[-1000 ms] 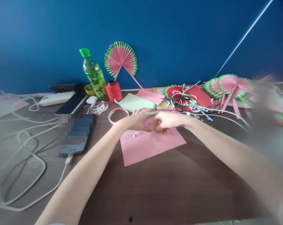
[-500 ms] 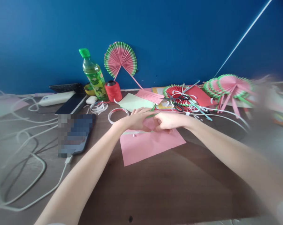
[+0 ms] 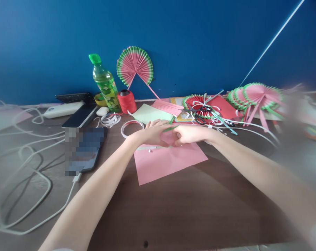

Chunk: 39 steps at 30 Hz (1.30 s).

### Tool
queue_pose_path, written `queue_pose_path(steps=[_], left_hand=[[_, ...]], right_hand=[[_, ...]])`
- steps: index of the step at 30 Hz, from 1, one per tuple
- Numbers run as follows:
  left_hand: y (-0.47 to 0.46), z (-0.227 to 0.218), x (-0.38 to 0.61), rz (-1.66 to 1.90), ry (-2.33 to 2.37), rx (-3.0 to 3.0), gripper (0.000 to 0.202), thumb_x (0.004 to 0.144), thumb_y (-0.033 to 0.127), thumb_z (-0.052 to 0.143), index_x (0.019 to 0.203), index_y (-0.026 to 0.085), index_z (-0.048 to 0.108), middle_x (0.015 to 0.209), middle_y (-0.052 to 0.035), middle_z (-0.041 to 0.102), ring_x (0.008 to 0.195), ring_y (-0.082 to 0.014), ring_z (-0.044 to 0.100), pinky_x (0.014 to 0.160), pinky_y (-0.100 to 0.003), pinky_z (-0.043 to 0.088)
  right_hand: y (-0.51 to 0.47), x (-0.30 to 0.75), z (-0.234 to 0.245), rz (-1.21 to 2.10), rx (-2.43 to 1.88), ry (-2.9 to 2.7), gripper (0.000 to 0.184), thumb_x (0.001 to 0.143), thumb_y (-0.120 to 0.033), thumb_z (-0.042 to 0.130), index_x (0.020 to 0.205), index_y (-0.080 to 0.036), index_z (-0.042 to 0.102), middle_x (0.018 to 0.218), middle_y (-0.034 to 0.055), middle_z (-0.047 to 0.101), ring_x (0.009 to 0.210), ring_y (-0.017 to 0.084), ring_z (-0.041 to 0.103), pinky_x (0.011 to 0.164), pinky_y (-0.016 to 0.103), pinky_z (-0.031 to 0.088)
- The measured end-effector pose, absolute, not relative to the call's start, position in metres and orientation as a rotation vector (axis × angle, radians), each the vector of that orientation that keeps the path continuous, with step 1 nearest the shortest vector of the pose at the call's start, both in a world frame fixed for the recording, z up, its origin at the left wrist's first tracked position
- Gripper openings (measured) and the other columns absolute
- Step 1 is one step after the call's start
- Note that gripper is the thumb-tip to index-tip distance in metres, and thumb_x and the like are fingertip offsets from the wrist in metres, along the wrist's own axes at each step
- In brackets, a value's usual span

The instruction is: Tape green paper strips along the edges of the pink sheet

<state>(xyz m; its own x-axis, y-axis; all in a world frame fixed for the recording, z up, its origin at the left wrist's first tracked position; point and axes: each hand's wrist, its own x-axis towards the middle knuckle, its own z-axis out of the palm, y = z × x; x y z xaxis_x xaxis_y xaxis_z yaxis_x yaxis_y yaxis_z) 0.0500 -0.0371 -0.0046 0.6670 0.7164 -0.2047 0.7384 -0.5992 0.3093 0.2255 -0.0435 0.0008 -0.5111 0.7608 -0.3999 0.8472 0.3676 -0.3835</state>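
My left hand [image 3: 154,132] and my right hand [image 3: 187,134] meet over the far edge of a pink paper sheet [image 3: 168,161] on the brown table. Both have curled fingers pinching the paper's upper part, where a thin green strip [image 3: 170,128] shows between them. The fold itself is hidden under my fingers. A roll of clear tape [image 3: 131,128] lies just left of my left hand.
A phone [image 3: 84,150] with white cables [image 3: 24,164] lies at left. At the back stand a green bottle [image 3: 104,83], red thread spool [image 3: 126,101], a paper fan [image 3: 135,67] on the blue wall, scissors [image 3: 201,114] and more fans [image 3: 257,96] at right.
Almost nothing has moved; my hands stay together on the paper with only slight finger shifts.
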Motion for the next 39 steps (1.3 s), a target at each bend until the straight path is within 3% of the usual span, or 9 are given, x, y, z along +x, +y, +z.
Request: queue_pose_path(steps=[19, 34, 39], left_hand=[[-0.0345, -0.0076, 0.0481, -0.076, 1.144, 2.521, 0.08, 0.067, 0.042, 0.064, 0.139, 0.035, 0.031, 0.151, -0.0021, 0.023, 0.139, -0.0307, 0.013, 0.11, -0.053, 0.014], [-0.033, -0.0083, 0.0474, -0.101, 1.143, 2.515, 0.081, 0.067, 0.045, 0.063, 0.139, 0.033, 0.03, 0.151, -0.0018, 0.022, 0.139, -0.0321, 0.012, 0.11, -0.051, 0.013], [-0.0304, -0.0123, 0.047, -0.084, 1.123, 2.527, 0.073, 0.067, 0.046, 0.062, 0.133, 0.03, 0.037, 0.149, -0.0039, 0.026, 0.138, -0.0322, 0.015, 0.109, -0.05, 0.017]], right_hand=[[-0.0416, 0.2286, -0.0025, -0.967, 1.353, 2.536, 0.011, 0.068, -0.026, 0.056, 0.072, -0.016, 0.059, 0.07, 0.0027, 0.062, 0.061, 0.014, 0.054, 0.053, 0.025, 0.035], [-0.0407, 0.2275, -0.0038, -0.971, 1.337, 2.559, 0.013, 0.068, -0.025, 0.056, 0.073, -0.015, 0.06, 0.07, 0.0027, 0.062, 0.062, 0.013, 0.053, 0.055, 0.024, 0.035], [-0.0423, 0.2267, -0.0028, -0.938, 1.343, 2.598, 0.011, 0.067, -0.025, 0.058, 0.07, -0.015, 0.059, 0.066, 0.001, 0.057, 0.058, 0.012, 0.049, 0.053, 0.024, 0.034]])
